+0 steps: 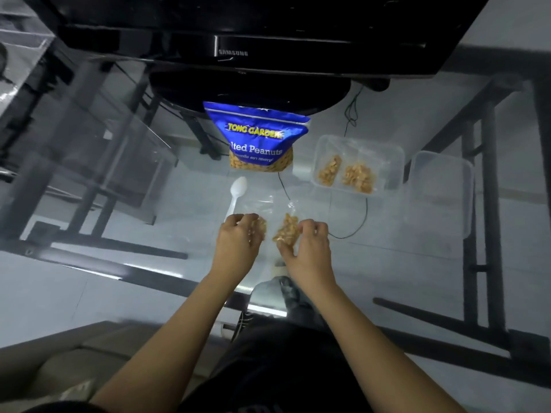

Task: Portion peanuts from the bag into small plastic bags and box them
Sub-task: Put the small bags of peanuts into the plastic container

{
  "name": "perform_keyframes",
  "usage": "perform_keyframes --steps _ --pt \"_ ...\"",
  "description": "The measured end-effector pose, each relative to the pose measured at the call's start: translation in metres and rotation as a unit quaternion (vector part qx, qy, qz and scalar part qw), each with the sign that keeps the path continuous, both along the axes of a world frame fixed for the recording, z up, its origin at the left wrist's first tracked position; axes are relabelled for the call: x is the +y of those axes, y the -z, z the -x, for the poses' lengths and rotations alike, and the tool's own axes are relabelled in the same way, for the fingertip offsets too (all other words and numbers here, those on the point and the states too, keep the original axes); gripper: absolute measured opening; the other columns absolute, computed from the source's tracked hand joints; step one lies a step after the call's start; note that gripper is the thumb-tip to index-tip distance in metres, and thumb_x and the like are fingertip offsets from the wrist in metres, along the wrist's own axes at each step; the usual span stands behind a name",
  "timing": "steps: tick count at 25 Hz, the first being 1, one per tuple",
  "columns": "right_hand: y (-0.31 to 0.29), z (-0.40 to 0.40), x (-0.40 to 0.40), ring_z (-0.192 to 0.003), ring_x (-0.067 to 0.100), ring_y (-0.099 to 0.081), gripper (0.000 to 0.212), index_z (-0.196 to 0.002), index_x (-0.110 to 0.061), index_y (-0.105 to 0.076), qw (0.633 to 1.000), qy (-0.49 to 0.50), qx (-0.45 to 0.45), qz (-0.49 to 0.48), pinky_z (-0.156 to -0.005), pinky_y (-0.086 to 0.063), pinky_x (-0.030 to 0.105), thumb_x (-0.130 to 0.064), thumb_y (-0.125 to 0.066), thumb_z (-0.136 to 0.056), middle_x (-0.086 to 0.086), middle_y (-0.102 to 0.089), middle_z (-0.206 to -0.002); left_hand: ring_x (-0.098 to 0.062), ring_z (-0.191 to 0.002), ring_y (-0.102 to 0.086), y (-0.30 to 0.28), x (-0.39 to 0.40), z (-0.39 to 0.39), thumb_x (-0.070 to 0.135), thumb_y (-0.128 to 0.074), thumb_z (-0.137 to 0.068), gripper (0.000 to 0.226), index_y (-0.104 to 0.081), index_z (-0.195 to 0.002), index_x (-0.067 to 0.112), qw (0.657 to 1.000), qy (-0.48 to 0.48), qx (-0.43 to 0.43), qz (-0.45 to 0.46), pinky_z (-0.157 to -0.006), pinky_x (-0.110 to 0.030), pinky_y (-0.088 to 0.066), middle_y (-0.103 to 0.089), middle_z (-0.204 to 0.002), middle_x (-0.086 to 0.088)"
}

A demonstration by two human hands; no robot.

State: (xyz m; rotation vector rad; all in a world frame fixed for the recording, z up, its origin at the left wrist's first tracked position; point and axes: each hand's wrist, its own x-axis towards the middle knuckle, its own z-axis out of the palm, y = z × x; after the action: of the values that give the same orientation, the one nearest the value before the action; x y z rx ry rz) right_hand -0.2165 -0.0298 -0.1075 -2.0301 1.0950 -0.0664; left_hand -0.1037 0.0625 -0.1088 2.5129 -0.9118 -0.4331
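Observation:
A blue peanut bag stands upright on the glass table, in front of the monitor base. My left hand grips a small clear bag of peanuts at its right side. My right hand holds a second small bag of peanuts between its fingertips. The two small bags sit close together, just above the glass. A clear plastic box to the right holds two filled small bags.
A white plastic spoon lies on the glass just beyond my left hand. The box's clear lid lies at the far right. A black monitor spans the back. Thin black cables run under the glass.

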Motion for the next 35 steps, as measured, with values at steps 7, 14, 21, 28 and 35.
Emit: perform_keyframes --steps 7,14,21,28,35 --pt "-0.005 0.024 -0.02 -0.093 0.016 -0.05 0.037 -0.107 -0.015 -0.058 0.999 0.031 -0.009 -0.004 -0.089 -0.049 0.024 0.002 -0.067 -0.076 0.01 -0.036 -0.126 -0.029 -0.095 -0.056 -0.002 -0.023 0.016 0.015 -0.067 -0.082 0.042 -0.055 -0.122 0.02 0.993 -0.056 0.102 -0.008 -0.086 -0.025 -0.042 -0.047 -0.119 -0.016" --pt "-0.005 0.063 -0.034 -0.099 0.008 -0.049 0.035 -0.113 -0.017 -0.059 0.993 0.092 -0.031 -0.074 -0.081 -0.042 0.007 -0.011 -0.067 -0.08 -0.001 -0.042 -0.121 -0.01 -0.092 -0.054 -0.001 -0.041 0.046 0.014 -0.073 -0.076 0.038 -0.063 -0.113 0.011 0.986 0.028 0.154 0.056 -0.076 -0.006 -0.04 -0.056 -0.109 -0.005" --pt "0.001 0.071 -0.031 -0.106 0.012 -0.054 0.027 -0.112 -0.019 -0.061 0.989 0.138 -0.047 -0.04 -0.084 -0.039 0.015 -0.011 -0.062 -0.087 -0.003 -0.06 -0.114 -0.006 -0.082 -0.059 -0.015 -0.049 0.048 0.009 -0.065 -0.082 0.035 -0.06 -0.117 0.016 0.979 0.03 0.197 0.05 -0.065 0.006 -0.038 -0.065 -0.112 -0.004" --pt "-0.046 0.05 -0.113 -0.102 0.002 -0.055 0.034 -0.115 -0.026 -0.055 0.945 0.25 -0.202 -0.067 -0.085 -0.045 0.012 -0.005 -0.058 -0.088 -0.011 -0.054 -0.118 0.001 -0.084 -0.059 -0.057 -0.125 0.014 0.003 -0.053 -0.089 0.038 -0.054 -0.125 0.014 0.96 0.002 0.209 0.185 -0.07 -0.003 -0.046 -0.058 -0.111 0.008" --pt "-0.024 0.015 -0.173 -0.122 0.031 -0.049 0.044 -0.128 -0.011 -0.049 0.988 0.141 0.011 -0.057 -0.104 -0.041 0.039 -0.005 -0.055 -0.085 0.014 -0.043 -0.134 -0.034 -0.105 -0.057 -0.03 -0.192 0.017 -0.004 -0.05 -0.085 0.038 -0.052 -0.123 0.001 0.99 0.119 0.069 -0.014 -0.087 -0.034 -0.045 -0.059 -0.116 -0.02"
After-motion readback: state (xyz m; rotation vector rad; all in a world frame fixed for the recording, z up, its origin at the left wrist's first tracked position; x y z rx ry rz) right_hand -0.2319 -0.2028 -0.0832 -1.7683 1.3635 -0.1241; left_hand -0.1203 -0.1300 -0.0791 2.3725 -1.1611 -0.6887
